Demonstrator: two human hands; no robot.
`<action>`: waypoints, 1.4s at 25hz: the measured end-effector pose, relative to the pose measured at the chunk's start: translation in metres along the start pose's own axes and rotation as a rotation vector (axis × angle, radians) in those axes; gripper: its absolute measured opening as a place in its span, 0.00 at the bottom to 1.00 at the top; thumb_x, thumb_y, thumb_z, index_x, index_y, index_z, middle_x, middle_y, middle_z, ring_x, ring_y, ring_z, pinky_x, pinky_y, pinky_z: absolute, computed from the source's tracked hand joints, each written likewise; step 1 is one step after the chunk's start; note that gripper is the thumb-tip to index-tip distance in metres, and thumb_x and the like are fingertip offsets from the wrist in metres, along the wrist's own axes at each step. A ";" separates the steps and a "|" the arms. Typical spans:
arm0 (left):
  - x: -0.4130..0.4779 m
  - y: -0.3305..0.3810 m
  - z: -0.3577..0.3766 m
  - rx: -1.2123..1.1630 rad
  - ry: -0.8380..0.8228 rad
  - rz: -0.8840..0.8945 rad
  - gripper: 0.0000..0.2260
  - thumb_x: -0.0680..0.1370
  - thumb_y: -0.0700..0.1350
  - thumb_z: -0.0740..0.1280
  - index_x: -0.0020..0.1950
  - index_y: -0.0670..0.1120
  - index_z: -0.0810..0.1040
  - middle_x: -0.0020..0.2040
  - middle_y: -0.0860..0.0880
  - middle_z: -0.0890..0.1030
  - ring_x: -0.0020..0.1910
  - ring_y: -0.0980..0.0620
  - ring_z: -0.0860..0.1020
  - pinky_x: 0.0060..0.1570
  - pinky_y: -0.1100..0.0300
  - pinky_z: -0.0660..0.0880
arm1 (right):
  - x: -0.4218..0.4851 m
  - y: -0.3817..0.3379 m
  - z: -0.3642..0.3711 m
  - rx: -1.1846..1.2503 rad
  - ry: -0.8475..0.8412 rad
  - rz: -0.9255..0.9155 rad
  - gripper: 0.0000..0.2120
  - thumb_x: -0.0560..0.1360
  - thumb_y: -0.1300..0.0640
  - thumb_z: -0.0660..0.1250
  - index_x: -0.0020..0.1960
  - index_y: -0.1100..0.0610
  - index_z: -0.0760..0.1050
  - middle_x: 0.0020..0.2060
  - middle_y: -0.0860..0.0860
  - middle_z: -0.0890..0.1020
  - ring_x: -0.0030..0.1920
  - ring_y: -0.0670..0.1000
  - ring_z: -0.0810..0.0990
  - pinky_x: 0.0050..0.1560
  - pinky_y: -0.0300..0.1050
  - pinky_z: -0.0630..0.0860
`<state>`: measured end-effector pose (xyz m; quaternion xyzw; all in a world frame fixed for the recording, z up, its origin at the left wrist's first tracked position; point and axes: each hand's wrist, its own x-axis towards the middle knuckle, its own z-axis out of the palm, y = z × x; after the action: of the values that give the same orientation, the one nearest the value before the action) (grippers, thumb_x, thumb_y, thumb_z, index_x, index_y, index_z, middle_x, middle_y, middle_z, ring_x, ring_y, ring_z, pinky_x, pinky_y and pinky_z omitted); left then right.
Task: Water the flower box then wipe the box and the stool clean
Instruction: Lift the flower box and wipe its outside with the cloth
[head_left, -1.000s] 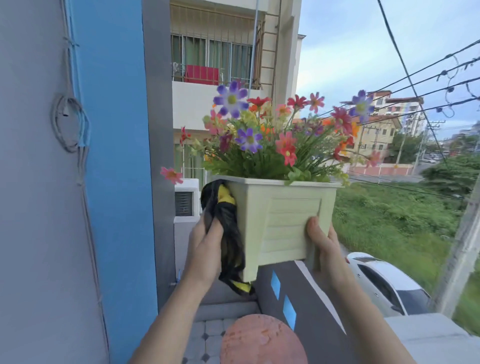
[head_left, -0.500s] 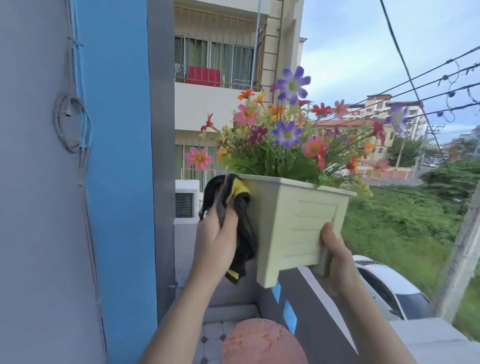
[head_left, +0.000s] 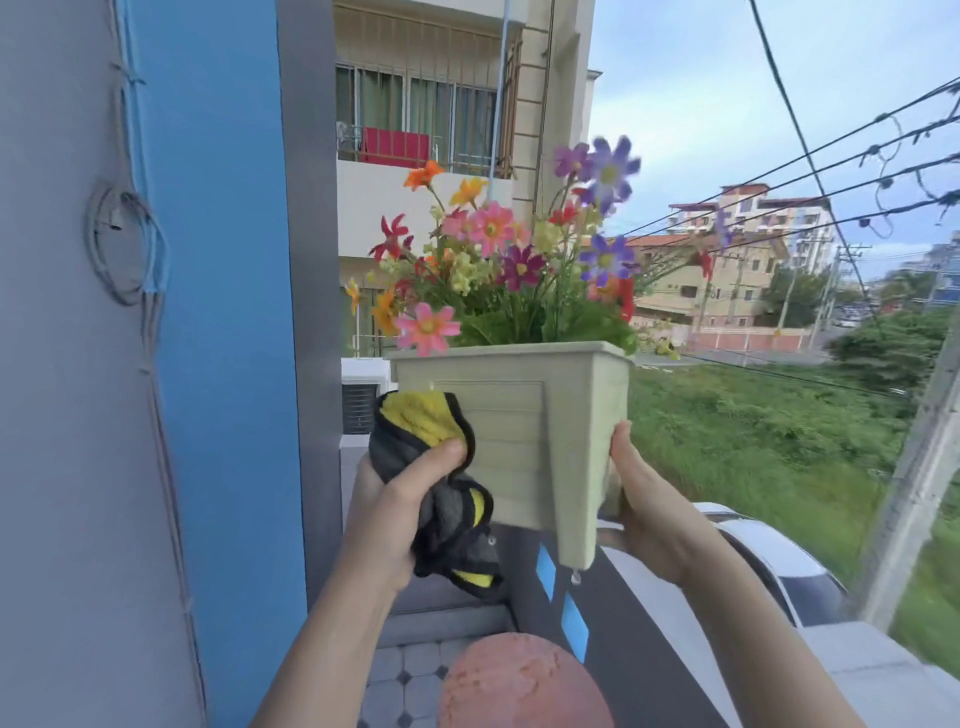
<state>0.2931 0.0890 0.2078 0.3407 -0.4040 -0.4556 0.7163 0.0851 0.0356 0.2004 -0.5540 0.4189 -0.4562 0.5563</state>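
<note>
The pale green flower box (head_left: 524, 436), full of mixed coloured flowers (head_left: 514, 260), is held up in the air above the balcony wall (head_left: 613, 597), with a water drop hanging from its near corner foot. The left hand (head_left: 400, 509) is closed around a black and yellow cloth (head_left: 436, 457) and presses it against the box's left-facing side, while the right hand (head_left: 649, 514) grips the box's right lower edge. The round reddish stool (head_left: 519, 680) sits below, between the forearms
</note>
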 end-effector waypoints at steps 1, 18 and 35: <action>-0.002 0.001 0.001 -0.031 0.071 0.031 0.09 0.70 0.37 0.72 0.33 0.50 0.80 0.29 0.54 0.80 0.36 0.49 0.80 0.40 0.48 0.79 | 0.001 0.001 0.003 0.001 -0.004 0.011 0.38 0.57 0.27 0.56 0.64 0.43 0.70 0.61 0.53 0.79 0.57 0.54 0.80 0.50 0.59 0.81; -0.028 0.000 -0.019 0.137 0.306 0.319 0.05 0.71 0.46 0.72 0.37 0.55 0.82 0.31 0.59 0.81 0.34 0.61 0.79 0.42 0.55 0.74 | -0.020 -0.006 0.062 0.302 -0.137 -0.194 0.24 0.76 0.38 0.48 0.64 0.46 0.71 0.59 0.43 0.81 0.56 0.44 0.81 0.48 0.42 0.78; -0.044 -0.009 -0.022 0.552 0.126 0.624 0.22 0.70 0.60 0.66 0.54 0.44 0.80 0.42 0.53 0.84 0.45 0.60 0.80 0.45 0.68 0.75 | -0.037 0.029 0.080 0.423 -0.035 -0.324 0.43 0.54 0.46 0.79 0.65 0.57 0.70 0.56 0.55 0.83 0.54 0.54 0.82 0.43 0.42 0.80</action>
<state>0.2976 0.1291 0.1785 0.4083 -0.5502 -0.0699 0.7250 0.1555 0.0893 0.1724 -0.4930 0.2104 -0.6071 0.5866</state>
